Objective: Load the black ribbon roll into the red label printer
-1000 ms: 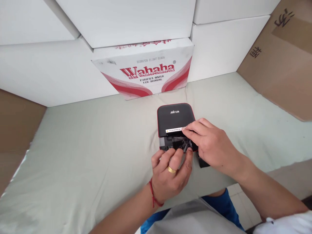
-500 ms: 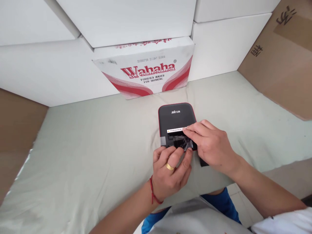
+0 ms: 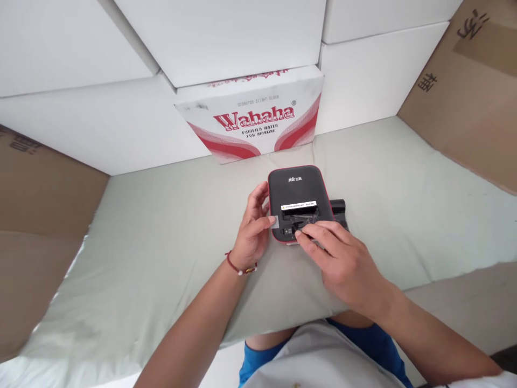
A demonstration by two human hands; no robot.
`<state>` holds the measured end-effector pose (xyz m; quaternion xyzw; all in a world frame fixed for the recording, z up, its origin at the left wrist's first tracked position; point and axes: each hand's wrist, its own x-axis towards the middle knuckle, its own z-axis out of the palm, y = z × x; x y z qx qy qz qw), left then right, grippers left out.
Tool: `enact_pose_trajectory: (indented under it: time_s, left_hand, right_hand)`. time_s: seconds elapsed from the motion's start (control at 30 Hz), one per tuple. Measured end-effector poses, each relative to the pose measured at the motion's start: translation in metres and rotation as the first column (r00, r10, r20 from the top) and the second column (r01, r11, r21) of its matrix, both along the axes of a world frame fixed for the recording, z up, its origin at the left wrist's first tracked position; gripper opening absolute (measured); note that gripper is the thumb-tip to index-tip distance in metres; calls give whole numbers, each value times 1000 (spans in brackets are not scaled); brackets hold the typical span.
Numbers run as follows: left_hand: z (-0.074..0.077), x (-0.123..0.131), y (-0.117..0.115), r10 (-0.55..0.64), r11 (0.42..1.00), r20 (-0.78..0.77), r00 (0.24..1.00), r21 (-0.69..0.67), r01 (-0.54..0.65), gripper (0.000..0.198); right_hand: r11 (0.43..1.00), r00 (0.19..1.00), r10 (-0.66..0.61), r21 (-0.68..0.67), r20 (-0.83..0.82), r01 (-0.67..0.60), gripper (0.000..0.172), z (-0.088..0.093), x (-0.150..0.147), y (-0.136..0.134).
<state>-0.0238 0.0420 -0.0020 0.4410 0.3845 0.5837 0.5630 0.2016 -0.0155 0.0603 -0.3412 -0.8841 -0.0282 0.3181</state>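
A black portable printer (image 3: pixel 297 189) with a red edge and a white warning strip (image 3: pixel 299 206) lies on the cloth. My left hand (image 3: pixel 255 226) grips its left side, thumb over a small grey tab (image 3: pixel 275 222), fingers along the edge. My right hand (image 3: pixel 343 256) is at the printer's near end, its thumb and fingertips pinched at crumpled clear film (image 3: pixel 301 220) over the dark slot. The fingers partly hide the film, and I cannot tell how much of it they hold. A dark object (image 3: pixel 338 207) sticks out beside the printer's right edge, partly covered by my right hand.
Behind the printer stands a white and red water carton (image 3: pixel 250 126) against stacked white boxes (image 3: pixel 363 81). Brown cardboard boxes stand at the left (image 3: pixel 44 231) and right (image 3: pixel 476 108). Pale green cloth (image 3: pixel 161 258) covers the surface, its front edge near my lap.
My left hand has moved from the printer's near end to its left side and now holds it there. My right hand has shifted down and toward the middle of the near end.
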Motion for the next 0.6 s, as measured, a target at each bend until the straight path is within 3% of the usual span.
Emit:
enact_pose_trajectory:
  time_s: [0.13,0.27,0.43,0.6]
  left_hand:
    - [-8,0,7,-156,987,116,981,47,151,98]
    - [-12,-2,9,-210,976,73,975,70,205,110]
    - [-16,0,11,-220,974,71,973,77,214,113]
    - [-23,3,13,-198,979,113,974,72,191,105]
  right_hand:
    - [997,995,-65,-29,70,67,45,5,-7,-8]
    - [994,996,-63,-82,67,68,50,4,-12,-17]
    - [992,997,-72,-105,30,75,50,0,-16,-22]
    - [985,1000,19,-173,0,-18,45,21,-3,-9]
